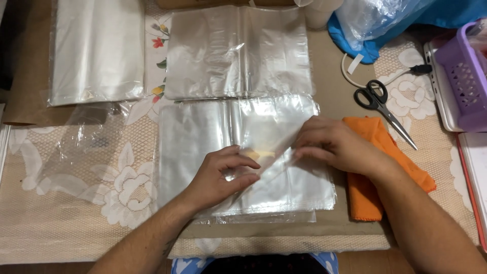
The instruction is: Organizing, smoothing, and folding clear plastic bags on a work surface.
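While pinched by both hands, crinkly clear plastic bag (pixel 274 139) on glossy stack (pixel 203 147)

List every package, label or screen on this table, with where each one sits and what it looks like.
Stack of clear plastic bags: centre, flat, rectangular, under both hands.
Second clear bag stack: top centre, rectangular, glossy.
Third bag stack: top left, silvery sheen.
Loose clear film: left, crumpled.
White tag: on the white cable, top right, small strip.
No screens in view.
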